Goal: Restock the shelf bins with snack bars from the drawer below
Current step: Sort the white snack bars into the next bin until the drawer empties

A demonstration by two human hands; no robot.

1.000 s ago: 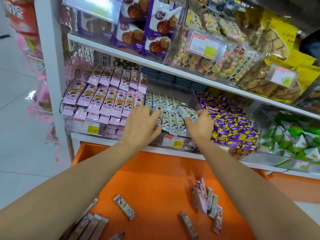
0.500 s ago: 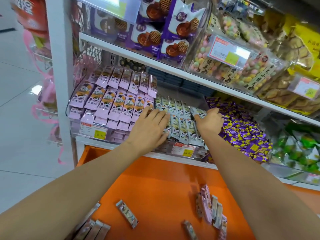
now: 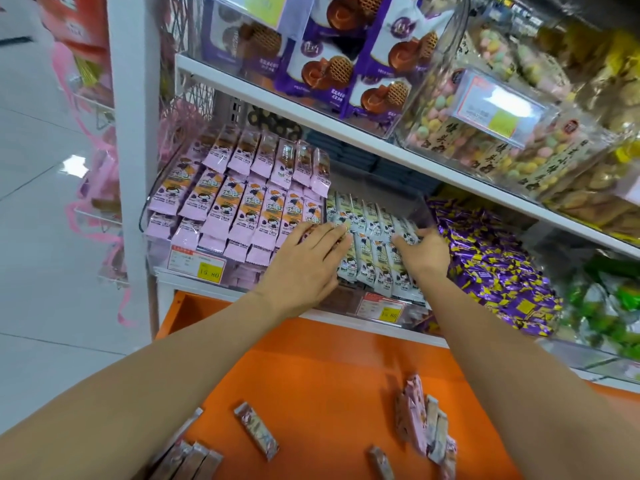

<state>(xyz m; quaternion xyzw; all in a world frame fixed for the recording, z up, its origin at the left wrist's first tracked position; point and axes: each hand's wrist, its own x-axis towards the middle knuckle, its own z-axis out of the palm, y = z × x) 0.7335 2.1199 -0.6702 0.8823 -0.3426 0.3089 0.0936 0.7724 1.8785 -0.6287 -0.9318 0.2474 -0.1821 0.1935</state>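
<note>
White snack bars (image 3: 375,233) lie in rows in a clear shelf bin (image 3: 349,301), next to a bin of pink snack bars (image 3: 239,199). My left hand (image 3: 306,266) lies flat with straight fingers on the left side of the white bars. My right hand (image 3: 424,252) presses on their right side, fingers bent over the bars' top ends. Below, the open orange drawer (image 3: 322,368) holds loose bars: one single bar (image 3: 256,430), a small pile (image 3: 424,422) on the right and several at the front left (image 3: 188,460).
A bin of purple-and-yellow candies (image 3: 491,271) is right of my right hand, green packets (image 3: 609,306) beyond it. The upper shelf (image 3: 346,131) overhangs with cookie packs and candy bins. A white upright post (image 3: 133,133) stands left, tiled floor past it.
Both hands slid slightly deeper over the white bars, pushing them into line. The camera moved closer to the shelf.
</note>
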